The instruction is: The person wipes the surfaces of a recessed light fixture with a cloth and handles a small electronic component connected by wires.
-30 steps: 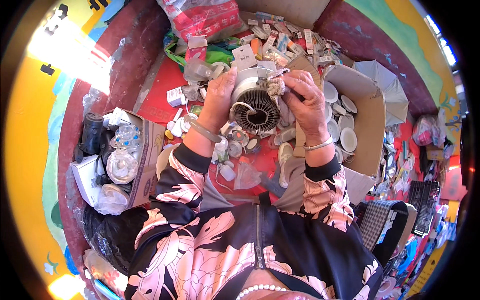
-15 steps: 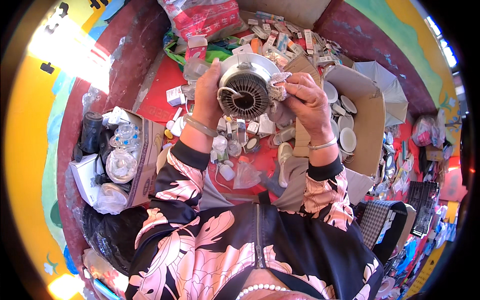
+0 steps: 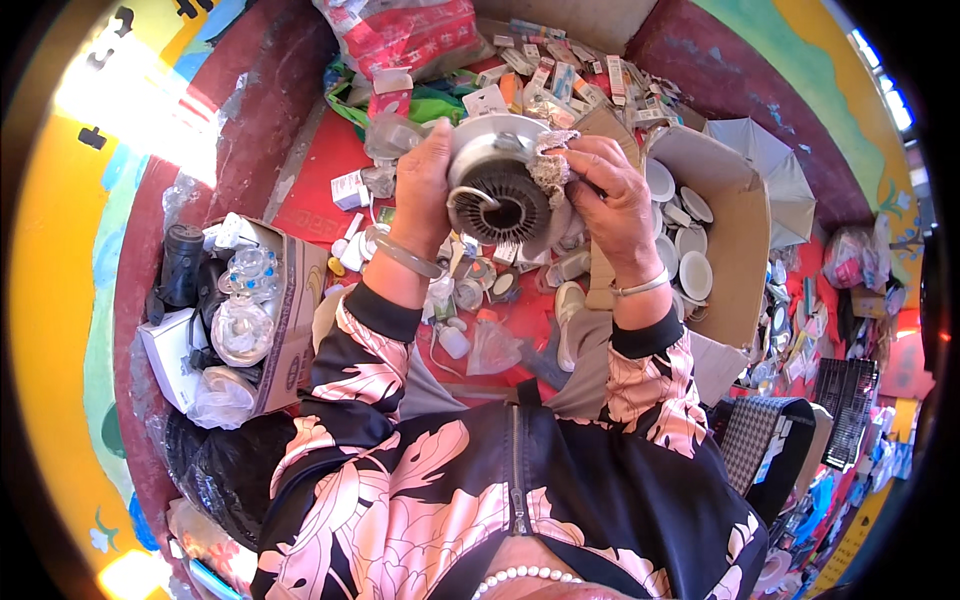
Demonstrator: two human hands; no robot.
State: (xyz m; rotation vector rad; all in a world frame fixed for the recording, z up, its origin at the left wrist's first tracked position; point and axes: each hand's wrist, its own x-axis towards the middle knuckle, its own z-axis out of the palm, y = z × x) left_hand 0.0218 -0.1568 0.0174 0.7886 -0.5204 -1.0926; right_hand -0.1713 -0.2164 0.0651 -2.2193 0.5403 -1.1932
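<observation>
1. Now you have the round lamp fitting (image 3: 500,185) lifted higher than it was a second ago, up in front of you over the far part of the red floor (image 3: 310,190), and turned so its dark finned back with the wire spring clip faces you.
2. Your left hand (image 3: 425,185) has its grip closed around the fitting's left rim, fingers wrapped over the edge, the clear bangle (image 3: 400,255) sitting at the wrist.
3. Your right hand (image 3: 610,195) has moved with it: its grip is closed on a crumpled grey cloth (image 3: 550,165), pressed against the upper right rim of the fitting. Before, that hand only steadied the right side lower down.
4. My reading is that you have gone from turning the piece over to wiping its rim; the back is exposed and the cloth is on the metal.
5. Around you little has shifted. The open cardboard box (image 3: 730,230) of white round fittings stands to your right, near your right forearm.
6. The smaller box (image 3: 290,330) with plastic-wrapped clear pieces sits at the left edge of the floor, well apart from both hands.
7. Small boxes and loose lamp parts lie scattered on the floor below the fitting and beyond it, toward the far wall.
8. Whether the front face of the fitting is clean cannot be told; it is turned away.
</observation>
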